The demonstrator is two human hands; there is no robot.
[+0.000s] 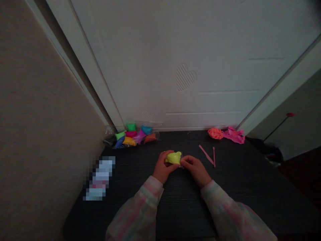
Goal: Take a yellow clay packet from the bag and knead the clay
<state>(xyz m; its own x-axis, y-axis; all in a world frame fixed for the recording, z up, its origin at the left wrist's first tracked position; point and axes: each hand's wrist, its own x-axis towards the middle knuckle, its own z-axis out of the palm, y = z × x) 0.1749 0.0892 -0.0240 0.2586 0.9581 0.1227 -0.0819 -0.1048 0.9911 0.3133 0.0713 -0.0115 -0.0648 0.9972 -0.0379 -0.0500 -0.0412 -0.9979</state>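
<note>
A yellow packet point(173, 158) is held over the middle of the dark table point(185, 207), though whether the tabletop is touched by it cannot be told. Its left end is grasped by the left hand point(162, 166), with the thumb along the near side and the fingers curled round the far side, so that the bulk is seated in the curve of the grip and the right end is left protruding. At that right end a clear wrapper point(182, 161) appears to be pinched between thumb and forefinger of the right hand point(197, 170) — the exact contact is too small and dim to be made out. The packet can be judged light and soft, readily dented under pressure, while the wrapper is probably thin, slippery and easily torn; the body is therefore best cradled loosely at its broad part, and the film best taken by its very edge. Two pink strips point(214, 155) are laid to the right of the right hand, and a group of coloured packets point(129, 141) is seen at the far left — well apart from both hands
</note>
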